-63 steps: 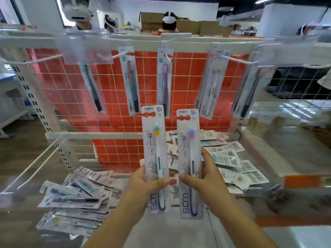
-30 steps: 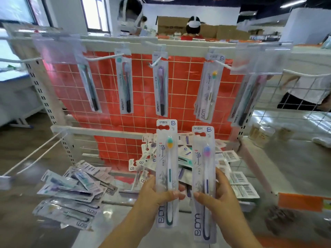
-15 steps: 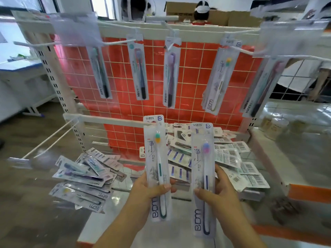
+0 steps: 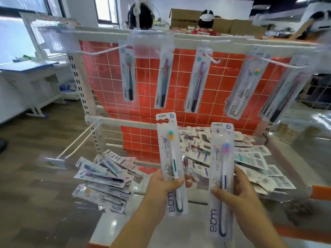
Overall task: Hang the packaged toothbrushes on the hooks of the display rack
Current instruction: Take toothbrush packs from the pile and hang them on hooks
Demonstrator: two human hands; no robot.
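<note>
The left hand point(image 4: 165, 185) grips one upright green-handled toothbrush pack point(image 4: 171, 163) and the right hand point(image 4: 238, 192) grips a blue-handled toothbrush pack point(image 4: 221, 178), both below the rack hooks point(image 4: 213, 59).

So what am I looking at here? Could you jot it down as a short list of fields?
Left hand: grips green-handled toothbrush pack, upright
Right hand: grips blue-handled toothbrush pack, upright
Display rack: five hooks with packs hanging, against red tiles
Free hook: lower left, nothing on it
Loose packs: left pile; right pile behind the hands
Stage: neither held pack hung yet
</note>
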